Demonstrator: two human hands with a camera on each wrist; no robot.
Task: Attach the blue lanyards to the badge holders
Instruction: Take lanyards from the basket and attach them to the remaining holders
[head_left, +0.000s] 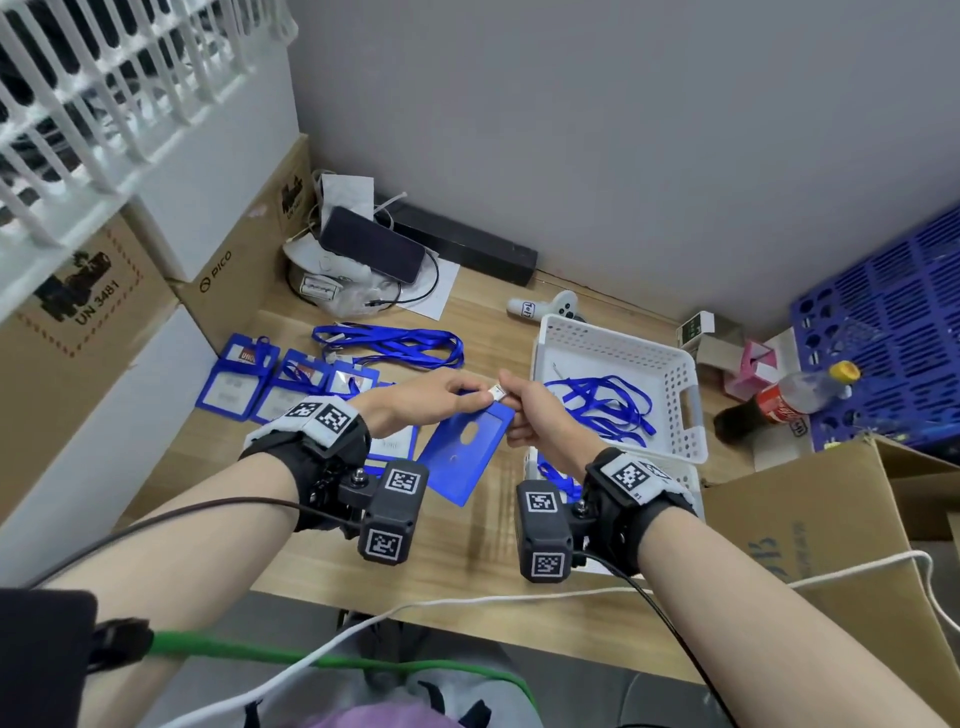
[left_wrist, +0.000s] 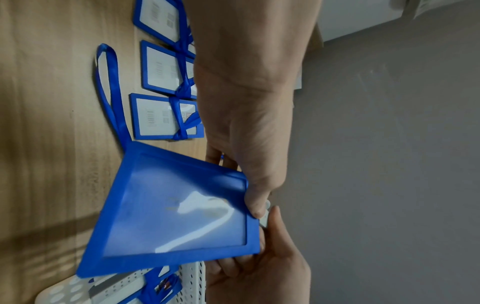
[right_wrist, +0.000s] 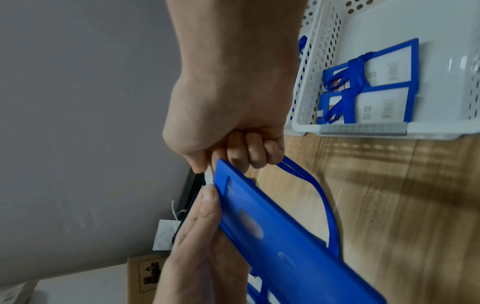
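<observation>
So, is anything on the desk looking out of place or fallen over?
Yes: the cola bottle lies on its side by the blue crate, not upright. It is capped; no spill is visible. The badge holders lie in a row.

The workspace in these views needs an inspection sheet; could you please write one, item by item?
Surface: wooden desk, against a grey wall.
Job's things: blue badge holder held above the desk by both hands; white clip at its top edge; finished holders in a row at the left; loose lanyards behind; more lanyards in the white basket.
Clutter: cola bottle, controller, phone, small boxes.
Grip: left hand pinches the holder's top; right hand pinches the clip.
Cables: white cable and black wrist leads over the near edge.
Surroundings: cardboard boxes left, blue crate right.
</observation>
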